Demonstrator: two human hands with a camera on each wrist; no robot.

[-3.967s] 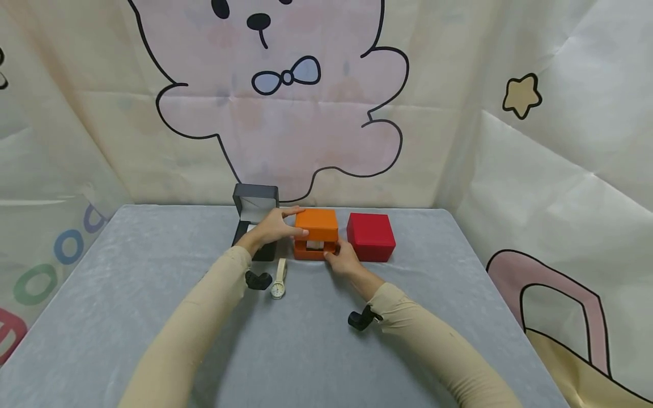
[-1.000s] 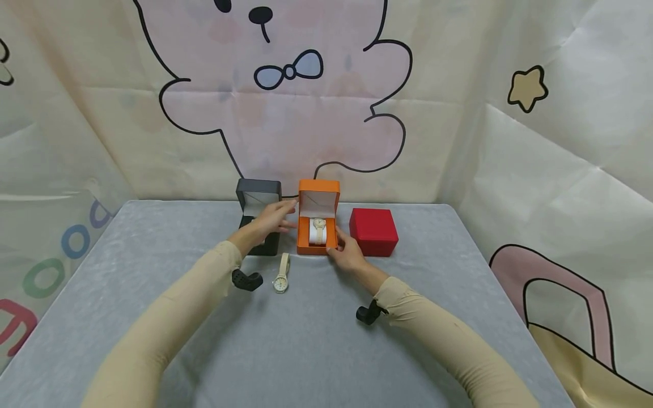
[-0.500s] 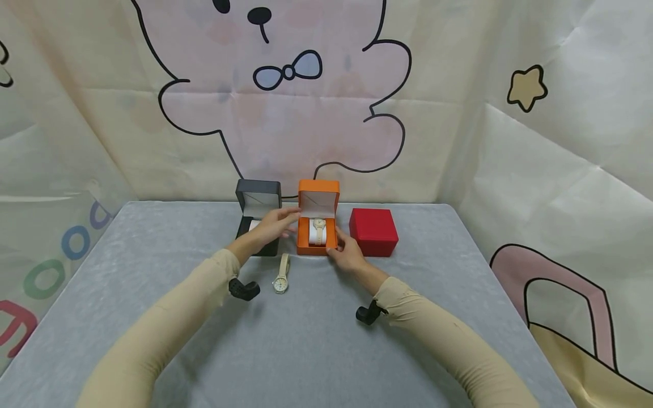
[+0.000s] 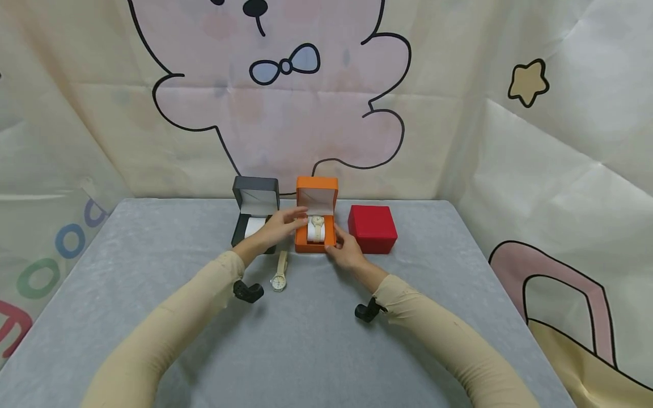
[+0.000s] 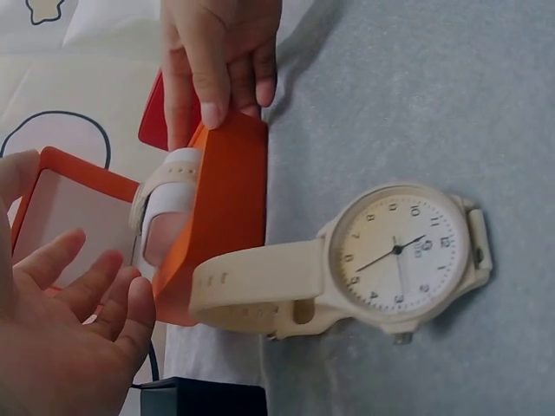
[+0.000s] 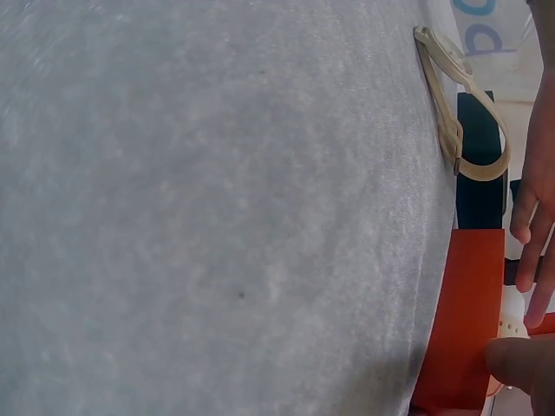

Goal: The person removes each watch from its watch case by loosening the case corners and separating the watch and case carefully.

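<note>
In the head view, an orange watch box [image 4: 310, 248] stands with its lid raised, and a cream-strapped watch [image 4: 317, 231] sits on a white cushion inside. My right hand [image 4: 348, 252] holds the box's front right corner, thumb at the front and fingers along the side. My left hand [image 4: 278, 228] reaches over the box's left edge with fingers spread, close beside the watch. The left wrist view shows those fingers [image 5: 113, 299] loosely bent and holding nothing. A second cream watch [image 5: 399, 251] lies on the table in front of the boxes, its strap buckled into a loop.
Left of the orange box stands a black watch box [image 4: 255, 184], lid up, with a white cushion [image 4: 254, 225] inside, partly hidden by my left arm. A closed red box [image 4: 372, 229] is on the right. The grey cloth-covered table [image 4: 316, 340] ends at a printed curtain [image 4: 433, 141].
The orange lid, nearly closed under my left hand 4 seconds ago, is now fully raised, revealing the watch. My left hand has since shifted right, over the box's edge. My right hand keeps its hold.
</note>
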